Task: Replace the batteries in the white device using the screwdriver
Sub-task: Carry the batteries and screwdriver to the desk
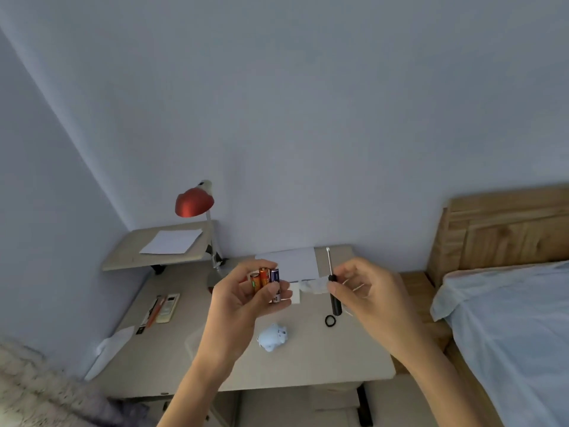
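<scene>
My left hand [249, 298] is raised above the desk and shut on three batteries [264, 278], two orange and one dark blue, standing upright between thumb and fingers. My right hand [366, 291] holds a small screwdriver [332, 282] upright, its black handle pinched in the fingers and its thin metal shaft pointing up. The white device [272, 336], small and rounded, lies on the desk [338, 359] below and between both hands, touched by neither.
A black ring [330, 320] lies on the desk under the screwdriver. White paper [295, 263] and a crumpled clear wrapper [314, 286] sit behind the hands. A red lamp [194, 202], a remote and pens [160, 309] stand left. A bed [508, 318] borders the right.
</scene>
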Tool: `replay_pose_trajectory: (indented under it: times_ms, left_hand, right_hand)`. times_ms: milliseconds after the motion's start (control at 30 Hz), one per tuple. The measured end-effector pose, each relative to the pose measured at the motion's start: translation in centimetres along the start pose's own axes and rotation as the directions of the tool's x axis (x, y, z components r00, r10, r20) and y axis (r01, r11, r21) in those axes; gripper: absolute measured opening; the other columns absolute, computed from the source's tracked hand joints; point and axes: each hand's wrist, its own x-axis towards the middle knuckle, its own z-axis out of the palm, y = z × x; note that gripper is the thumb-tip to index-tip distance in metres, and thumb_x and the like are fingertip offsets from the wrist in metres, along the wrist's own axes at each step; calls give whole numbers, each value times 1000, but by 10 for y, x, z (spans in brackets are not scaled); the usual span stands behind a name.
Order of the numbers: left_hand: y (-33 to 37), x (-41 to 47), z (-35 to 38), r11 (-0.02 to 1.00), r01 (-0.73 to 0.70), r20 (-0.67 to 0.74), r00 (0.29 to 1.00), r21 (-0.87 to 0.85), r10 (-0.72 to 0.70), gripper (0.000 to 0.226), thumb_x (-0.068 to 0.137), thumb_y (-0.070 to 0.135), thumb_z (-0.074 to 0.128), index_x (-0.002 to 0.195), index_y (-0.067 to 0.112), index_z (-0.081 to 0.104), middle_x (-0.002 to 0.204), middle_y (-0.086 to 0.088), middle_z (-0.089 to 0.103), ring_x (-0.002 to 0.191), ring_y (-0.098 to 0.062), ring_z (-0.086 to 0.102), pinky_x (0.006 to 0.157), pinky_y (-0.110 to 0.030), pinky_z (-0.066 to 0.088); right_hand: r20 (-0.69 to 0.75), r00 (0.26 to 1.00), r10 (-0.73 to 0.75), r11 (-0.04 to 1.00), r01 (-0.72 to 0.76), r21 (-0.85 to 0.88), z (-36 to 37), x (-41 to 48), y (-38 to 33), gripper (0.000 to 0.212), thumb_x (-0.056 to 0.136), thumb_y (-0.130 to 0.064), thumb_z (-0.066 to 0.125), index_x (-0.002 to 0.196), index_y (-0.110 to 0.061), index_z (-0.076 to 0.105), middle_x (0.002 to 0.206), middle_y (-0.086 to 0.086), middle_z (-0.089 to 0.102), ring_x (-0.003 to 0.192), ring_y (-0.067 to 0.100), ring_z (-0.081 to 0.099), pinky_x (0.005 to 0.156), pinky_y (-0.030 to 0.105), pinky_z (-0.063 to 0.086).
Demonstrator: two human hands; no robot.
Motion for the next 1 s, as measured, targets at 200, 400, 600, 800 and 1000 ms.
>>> replay_pose_trajectory:
  times_ms: [200,400,600,800,1000]
  left_hand:
    - [-72,117,-2,996,52,-21,999,71,-51,24,96,-1,71,119,6,69,97,-20,80,99,-37,77,95,-45,61]
    - [-171,210,-9,971,187,-2,982,150,-189,25,94,-2,74,115,10,70,97,-22,79,102,-32,78,91,-43,57]
    - [-281,255,-26,894,370,-23,926,251,-377,26,89,1,81,109,17,75,90,-20,79,92,-43,75,86,-48,60]
    - [-378,285,-44,784,488,-35,856,384,-515,25,85,3,85,104,16,75,86,-16,79,74,-29,74,80,-40,58]
    - [-459,300,-62,703,522,-40,815,483,-578,22,88,8,82,100,26,77,75,-6,78,75,-31,76,80,-42,56]
  right_hand:
    - [-11,996,92,995,-93,-46,9,89,74,12,91,-19,81,94,-29,73,87,-21,74,76,6,71,70,24,58]
    - [46,962,268,958,-262,-115,39,148,170,17,84,-17,85,87,-29,74,79,-19,74,67,10,70,70,38,61]
    - [106,882,459,871,-424,-247,64,151,260,15,84,-15,81,88,-27,73,82,-15,74,72,-1,67,67,22,51]
    - [77,762,643,730,-578,-365,98,123,337,19,86,-22,77,83,-36,64,82,-16,72,73,1,67,67,20,51]
    - [-5,647,763,572,-679,-460,133,94,397,16,88,-26,74,85,-36,62,81,-15,72,73,5,68,72,36,61]
